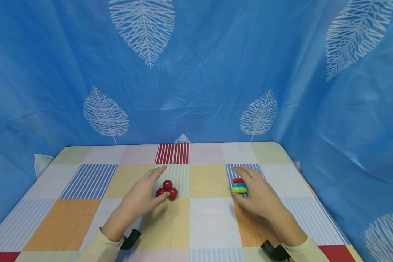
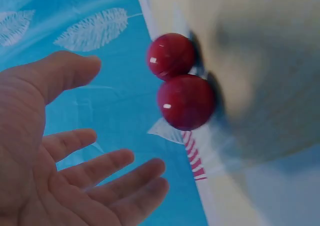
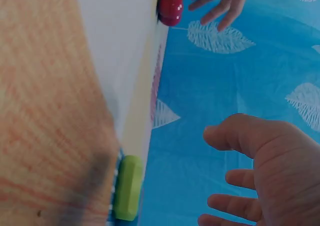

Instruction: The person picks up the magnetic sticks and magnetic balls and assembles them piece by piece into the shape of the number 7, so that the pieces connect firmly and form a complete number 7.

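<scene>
Three glossy red balls (image 1: 172, 193) sit in a close cluster on the tablecloth; two of these red balls (image 2: 186, 102) show in the left wrist view. Beside them hovers my left hand (image 1: 140, 198), fingers and thumb spread wide and apart from the balls. On the right, a red piece (image 1: 238, 180), a blue piece (image 1: 239, 185) and a green piece (image 1: 239, 190), small and oblong with rounded ends, lie side by side. My right hand (image 1: 260, 194) is held just right of them, thumb and fingers parted around them, gripping nothing. The green piece (image 3: 128, 188) appears low in the right wrist view.
A patchwork tablecloth (image 1: 213, 222) of checks and stripes covers the table. Blue sheets with white leaf prints (image 1: 258, 112) hang behind and at both sides. Black straps (image 1: 131, 239) sit at the wrists, by the cream sleeves (image 1: 98, 249).
</scene>
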Tool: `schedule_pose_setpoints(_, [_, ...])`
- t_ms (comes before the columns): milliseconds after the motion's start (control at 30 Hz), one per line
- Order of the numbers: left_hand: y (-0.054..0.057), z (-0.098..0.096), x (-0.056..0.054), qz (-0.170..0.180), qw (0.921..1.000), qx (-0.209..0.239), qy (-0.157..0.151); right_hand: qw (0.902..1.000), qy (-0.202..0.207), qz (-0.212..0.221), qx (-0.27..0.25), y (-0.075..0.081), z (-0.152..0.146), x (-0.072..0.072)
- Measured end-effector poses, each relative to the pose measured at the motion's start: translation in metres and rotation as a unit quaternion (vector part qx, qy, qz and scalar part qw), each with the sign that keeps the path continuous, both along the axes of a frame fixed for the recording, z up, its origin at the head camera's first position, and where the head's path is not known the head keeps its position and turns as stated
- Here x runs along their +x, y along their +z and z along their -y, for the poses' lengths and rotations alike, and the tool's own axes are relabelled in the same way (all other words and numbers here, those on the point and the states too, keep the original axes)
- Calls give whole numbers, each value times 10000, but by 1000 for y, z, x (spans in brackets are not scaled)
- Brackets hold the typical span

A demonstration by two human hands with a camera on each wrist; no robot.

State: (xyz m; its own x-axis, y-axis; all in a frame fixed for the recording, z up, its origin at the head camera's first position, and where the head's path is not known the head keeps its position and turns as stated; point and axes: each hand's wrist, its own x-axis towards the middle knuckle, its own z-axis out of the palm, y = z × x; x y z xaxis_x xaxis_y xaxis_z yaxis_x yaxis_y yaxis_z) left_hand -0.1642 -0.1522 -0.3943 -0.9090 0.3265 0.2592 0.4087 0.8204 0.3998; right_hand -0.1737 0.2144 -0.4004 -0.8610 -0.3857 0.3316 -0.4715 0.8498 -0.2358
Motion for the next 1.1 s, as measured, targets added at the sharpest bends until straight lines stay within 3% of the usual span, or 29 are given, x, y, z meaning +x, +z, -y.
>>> schedule_pose_setpoints(333, [-17,6,-11,609,9972,400,171,9999,-105,36,18,-10,-7,-10])
schedule_pose_setpoints(533, [-23,7,-11,848,9952,346,335,9999,-106,108,26,-17,-10,-12])
schedule_pose_setpoints(900, [-22,4,-11,913,9948,171,408,9999,61,-41,101,-27,-13,-16])
schedule_pose_setpoints(1100, [-23,5,-9,911,9953,103,323,9995,20,186,245,-30,-12,-16])
